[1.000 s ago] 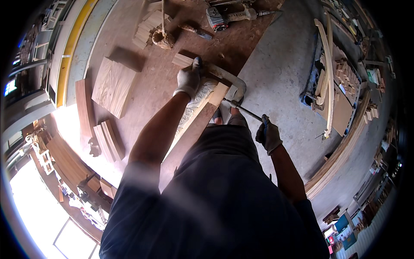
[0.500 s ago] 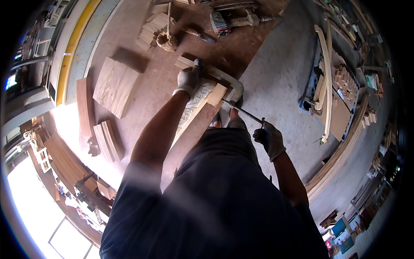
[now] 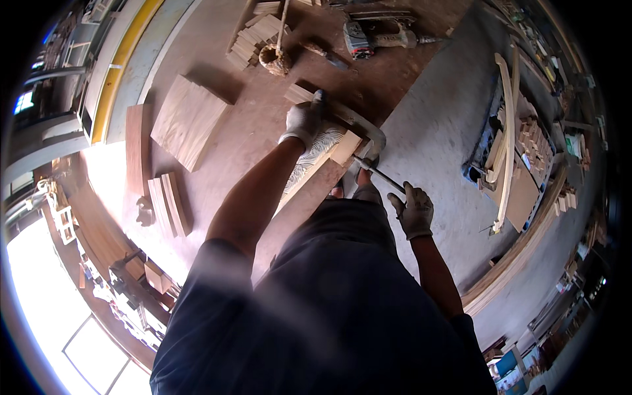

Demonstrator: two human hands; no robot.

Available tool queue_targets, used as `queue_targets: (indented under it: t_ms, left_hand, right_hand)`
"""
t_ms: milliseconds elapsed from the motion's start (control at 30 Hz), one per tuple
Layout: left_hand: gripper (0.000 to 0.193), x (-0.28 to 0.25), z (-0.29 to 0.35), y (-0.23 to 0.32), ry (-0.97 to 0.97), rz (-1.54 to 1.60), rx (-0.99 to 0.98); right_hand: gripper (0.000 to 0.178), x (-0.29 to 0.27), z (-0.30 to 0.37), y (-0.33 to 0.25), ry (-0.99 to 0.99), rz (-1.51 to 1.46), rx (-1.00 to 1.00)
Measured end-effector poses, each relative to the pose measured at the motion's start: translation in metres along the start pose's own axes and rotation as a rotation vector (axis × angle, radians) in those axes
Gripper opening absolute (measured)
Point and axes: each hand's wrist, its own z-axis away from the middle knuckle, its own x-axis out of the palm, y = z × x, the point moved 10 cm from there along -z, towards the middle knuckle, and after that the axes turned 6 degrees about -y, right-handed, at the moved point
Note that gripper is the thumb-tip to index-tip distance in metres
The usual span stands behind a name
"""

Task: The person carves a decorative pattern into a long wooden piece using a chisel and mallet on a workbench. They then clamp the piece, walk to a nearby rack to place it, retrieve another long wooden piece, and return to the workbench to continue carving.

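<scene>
A metal G-clamp (image 3: 370,128) sits over the corner of a wooden workpiece with a wavy black-and-white patterned face (image 3: 315,153). A small pale wood block (image 3: 345,148) lies at that corner, close to the tip of the clamp's screw (image 3: 383,178). My left hand (image 3: 303,123), in a pale glove, is closed around the clamp's far end; the fingers' undersides are hidden. At the screw's outer end is my right hand (image 3: 416,212), also gloved. Its thumb and fingers are spread apart around the handle end, without closing on it.
Beyond the workpiece lie a power drill (image 3: 378,41), a chisel-like tool (image 3: 324,55), a woven pot (image 3: 274,60) and stacked wood blocks (image 3: 257,38). To the left are a wide board (image 3: 189,124) and narrow strips (image 3: 170,205). A crate of offcuts (image 3: 520,158) stands right.
My right hand has loosened from the screw handle and turned, its fingers now spread. My left hand keeps its place on the clamp. The whole view has shifted slightly.
</scene>
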Motion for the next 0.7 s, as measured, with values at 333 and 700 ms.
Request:
queue_targets:
  t_ms: [333, 700]
  left_hand:
    - [0.064, 0.003, 0.009, 0.004, 0.01, -0.027, 0.014]
    - [0.06, 0.007, 0.006, 0.001, -0.003, -0.055, 0.041]
  right_hand:
    - [0.03, -0.002, -0.004, -0.001, -0.104, 0.118, -0.075]
    - [0.036, -0.004, -0.014, 0.016, -0.137, -0.244, -0.009]
